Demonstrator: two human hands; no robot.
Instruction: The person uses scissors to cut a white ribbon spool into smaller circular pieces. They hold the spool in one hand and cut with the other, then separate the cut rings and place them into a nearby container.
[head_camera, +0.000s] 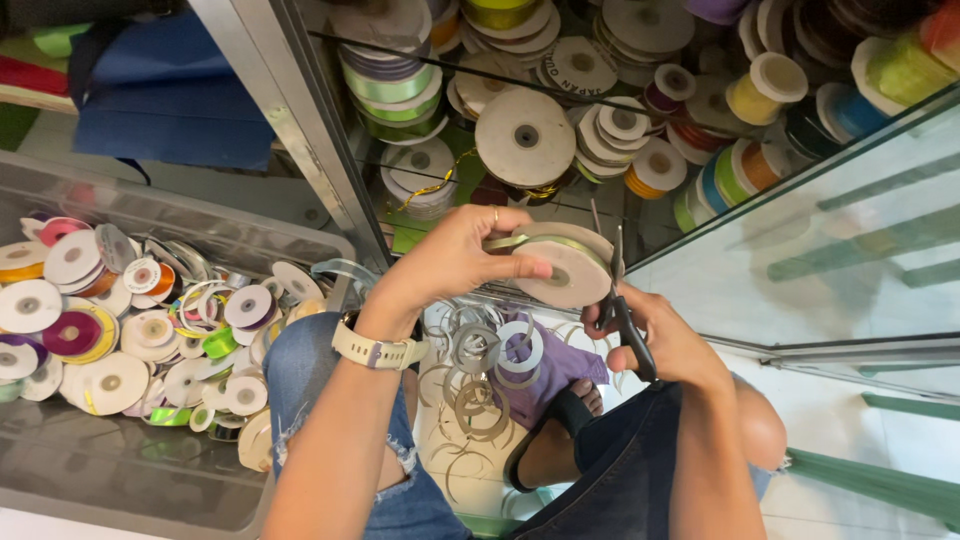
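Here the floor (880, 290) is pale tile, with a clear plastic bin (200, 225) of ribbon spools left and a glass cabinet (300, 120) of more spools ahead. The left hand (455, 255) has its fingers wrapped round a flat ribbon spool (565, 268), face tilted toward the camera. The right hand (665, 345) grips black scissors (622, 305), blades pointing up just beside the spool's rim.

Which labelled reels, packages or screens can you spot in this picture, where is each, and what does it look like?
Ribbon spool: held in the left hand, round, cream face, olive-gold ribbon.
Large spool: on the shelf above, round, cream, dark centre hole.
Printed spool: shelf top, round, white, dark lettering.
Clear plastic bin: at left, rectangular, holding mixed spools.
No screens in view.
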